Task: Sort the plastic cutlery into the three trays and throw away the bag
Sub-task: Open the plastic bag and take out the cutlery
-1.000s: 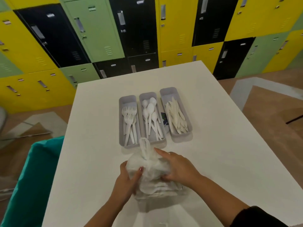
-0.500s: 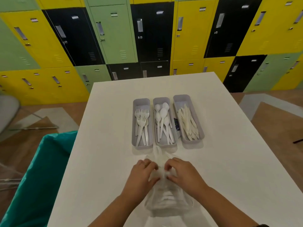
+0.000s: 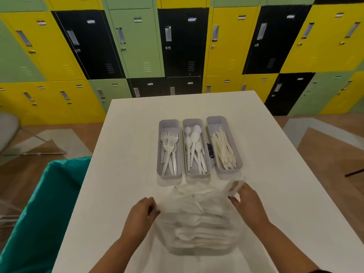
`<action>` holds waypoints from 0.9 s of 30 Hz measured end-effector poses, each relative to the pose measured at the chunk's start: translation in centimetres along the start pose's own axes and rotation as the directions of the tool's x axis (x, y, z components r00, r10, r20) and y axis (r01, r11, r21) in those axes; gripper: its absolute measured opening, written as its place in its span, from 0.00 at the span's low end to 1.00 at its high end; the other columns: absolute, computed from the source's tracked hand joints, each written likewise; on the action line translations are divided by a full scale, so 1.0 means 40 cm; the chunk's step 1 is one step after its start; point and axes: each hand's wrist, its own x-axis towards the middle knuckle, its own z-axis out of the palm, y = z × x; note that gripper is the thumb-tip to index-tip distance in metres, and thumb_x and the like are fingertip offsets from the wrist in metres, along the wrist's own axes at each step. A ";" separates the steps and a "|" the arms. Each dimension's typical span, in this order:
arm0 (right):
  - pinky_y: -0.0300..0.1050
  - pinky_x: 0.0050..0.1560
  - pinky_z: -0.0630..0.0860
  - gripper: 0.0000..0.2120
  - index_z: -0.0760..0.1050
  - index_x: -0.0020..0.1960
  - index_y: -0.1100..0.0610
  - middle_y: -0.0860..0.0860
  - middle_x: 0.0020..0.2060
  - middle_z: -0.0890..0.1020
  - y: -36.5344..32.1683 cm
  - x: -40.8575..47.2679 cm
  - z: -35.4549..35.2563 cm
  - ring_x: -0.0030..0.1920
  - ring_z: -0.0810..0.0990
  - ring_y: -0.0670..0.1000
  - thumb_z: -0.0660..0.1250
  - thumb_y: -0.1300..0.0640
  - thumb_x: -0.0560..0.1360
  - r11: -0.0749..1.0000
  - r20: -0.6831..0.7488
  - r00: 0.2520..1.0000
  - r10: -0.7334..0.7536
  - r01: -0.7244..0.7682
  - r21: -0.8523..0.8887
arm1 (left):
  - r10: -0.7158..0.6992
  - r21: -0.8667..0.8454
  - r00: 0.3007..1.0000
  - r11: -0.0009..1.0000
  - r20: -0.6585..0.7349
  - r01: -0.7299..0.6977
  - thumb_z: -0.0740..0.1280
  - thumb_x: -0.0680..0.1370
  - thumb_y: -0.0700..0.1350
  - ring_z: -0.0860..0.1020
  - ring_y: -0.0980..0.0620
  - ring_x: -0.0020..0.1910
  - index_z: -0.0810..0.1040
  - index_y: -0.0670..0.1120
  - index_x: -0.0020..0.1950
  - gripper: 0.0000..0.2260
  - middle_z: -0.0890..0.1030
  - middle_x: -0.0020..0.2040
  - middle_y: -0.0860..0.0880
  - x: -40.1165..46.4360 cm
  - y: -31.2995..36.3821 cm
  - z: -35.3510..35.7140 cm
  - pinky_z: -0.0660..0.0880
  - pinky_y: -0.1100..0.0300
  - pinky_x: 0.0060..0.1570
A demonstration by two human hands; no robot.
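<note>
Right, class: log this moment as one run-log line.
left hand grips bag edge | right hand grips other edge | bag holds cutlery | trays part-filled | bin left of table

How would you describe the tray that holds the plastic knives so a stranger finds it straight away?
On the white table three narrow grey trays stand side by side, beyond the clear plastic bag. The grey knife tray is the rightmost, angled slightly. It alone holds flat white plastic knives, not forks or spoons.
</note>
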 end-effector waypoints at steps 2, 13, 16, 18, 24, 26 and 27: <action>0.38 0.57 0.70 0.17 0.77 0.56 0.56 0.48 0.56 0.76 -0.020 -0.005 0.006 0.57 0.76 0.49 0.71 0.66 0.68 0.996 0.018 0.996 -0.092 0.092 0.010 | 0.086 0.006 0.996 0.996 -0.025 -0.086 0.73 0.71 0.43 0.71 0.57 0.42 0.72 0.55 0.44 0.11 0.72 0.45 0.59 -0.003 0.012 0.003 0.66 0.72 0.42; 0.24 0.41 0.64 0.13 0.78 0.56 0.49 0.42 0.45 0.75 -0.057 -0.023 0.002 0.42 0.73 0.35 0.66 0.59 0.73 0.945 0.440 0.862 -0.253 0.318 -0.079 | -0.176 -0.403 0.984 0.902 -0.016 0.155 0.63 0.79 0.45 0.77 0.58 0.38 0.76 0.48 0.31 0.16 0.81 0.37 0.49 0.028 0.060 -0.022 0.67 0.68 0.41; 0.25 0.39 0.65 0.11 0.75 0.56 0.46 0.37 0.42 0.70 -0.039 -0.036 -0.011 0.39 0.71 0.33 0.67 0.51 0.73 0.956 0.422 0.881 -0.216 0.279 -0.094 | -0.326 -0.439 0.944 0.841 0.053 0.316 0.65 0.77 0.49 0.74 0.50 0.37 0.74 0.45 0.33 0.14 0.77 0.35 0.47 0.009 0.015 -0.010 0.65 0.58 0.37; 0.26 0.41 0.67 0.14 0.73 0.58 0.45 0.37 0.47 0.71 -0.050 -0.047 -0.005 0.43 0.75 0.37 0.68 0.49 0.73 0.960 0.350 0.909 -0.227 0.269 -0.078 | -0.310 -0.364 0.944 0.897 -0.113 0.251 0.67 0.77 0.44 0.76 0.48 0.47 0.77 0.46 0.48 0.03 0.78 0.47 0.47 0.000 0.020 0.002 0.69 0.60 0.44; 0.36 0.45 0.68 0.23 0.79 0.46 0.47 0.44 0.41 0.79 -0.103 -0.031 0.066 0.35 0.78 0.46 0.79 0.54 0.53 0.852 0.215 0.907 -0.361 0.415 -0.321 | 0.656 0.321 0.728 0.745 -0.196 -0.585 0.65 0.74 0.49 0.73 0.51 0.58 0.72 0.49 0.61 0.16 0.78 0.57 0.50 0.009 0.135 0.009 0.69 0.57 0.61; 0.38 0.44 0.62 0.19 0.78 0.39 0.46 0.42 0.35 0.78 -0.113 -0.017 0.072 0.33 0.76 0.45 0.80 0.53 0.50 0.813 0.232 0.913 -0.335 0.405 -0.419 | 0.665 0.331 0.741 0.682 0.091 -0.652 0.65 0.74 0.50 0.74 0.52 0.64 0.69 0.48 0.66 0.22 0.78 0.62 0.51 0.011 0.167 0.023 0.70 0.53 0.65; 0.38 0.44 0.61 0.17 0.77 0.40 0.47 0.41 0.35 0.78 -0.116 -0.013 0.070 0.34 0.76 0.45 0.77 0.53 0.54 0.823 0.244 0.910 -0.336 0.409 -0.394 | 0.620 0.303 0.761 0.700 0.190 -0.646 0.65 0.75 0.50 0.72 0.52 0.68 0.66 0.48 0.70 0.25 0.76 0.65 0.51 0.012 0.178 0.032 0.67 0.53 0.69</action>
